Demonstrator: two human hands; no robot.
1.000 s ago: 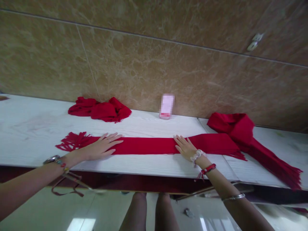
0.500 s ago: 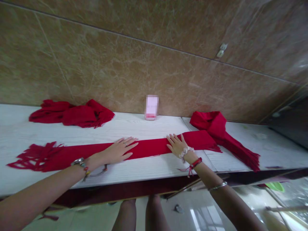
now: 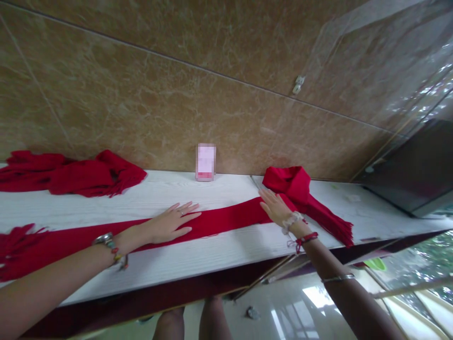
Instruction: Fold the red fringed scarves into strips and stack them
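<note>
A long red scarf (image 3: 226,220) lies stretched flat across the white table, its fringed left end running out of view. My left hand (image 3: 170,224) rests on its middle part, open, fingers spread. Over the right end of the same scarf, my right hand (image 3: 278,208) is open too, fingers extended; it covers part of that end, and I cannot tell how firmly it touches. Just behind and right of this hand sits a second red scarf (image 3: 300,189), looped over itself with a fringed tail. A third, crumpled red scarf (image 3: 81,177) lies at the back left.
A pixelated pink-and-white upright object (image 3: 205,163) leans by the brown marbled wall (image 3: 170,104). The white table (image 3: 226,186) has its front edge close to my legs. At the far right stands a dark panel-like object (image 3: 414,165).
My right hand has slid to the right along the flat scarf towards its end. My left hand stays on the middle. The view has turned somewhat to the right.
</note>
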